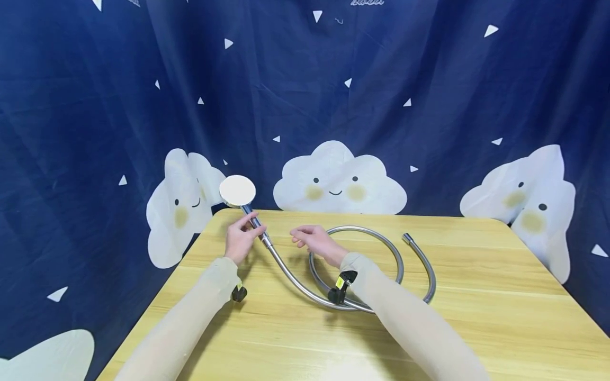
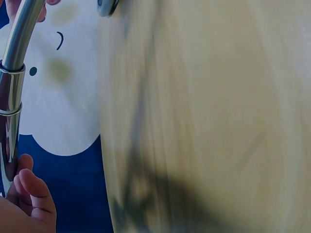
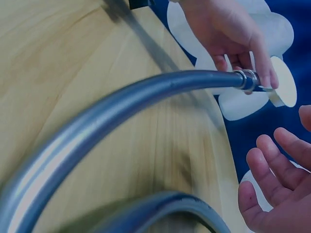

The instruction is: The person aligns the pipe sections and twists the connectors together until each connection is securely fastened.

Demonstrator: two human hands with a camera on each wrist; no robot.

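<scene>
My left hand (image 1: 240,241) grips the chrome handle of a shower head (image 1: 238,190), its round white face raised at the table's far left corner. A grey metal shower hose (image 1: 290,275) joins the handle's lower end and curves down to the right. Near the middle, my right hand (image 1: 319,242) hovers beside the hose with fingers loosely bent and nothing in them. In the right wrist view its fingers (image 3: 272,167) are spread apart, and the left hand (image 3: 233,34) pinches the handle near the hose joint. The left wrist view shows the chrome joint (image 2: 10,92) above my left fingers.
The hose makes a loop on the wooden table (image 1: 500,307), passing under my right forearm. Its free end, a metal connector (image 1: 407,238), lies toward the back right. A dark blue curtain (image 1: 305,79) with white clouds hangs behind the table.
</scene>
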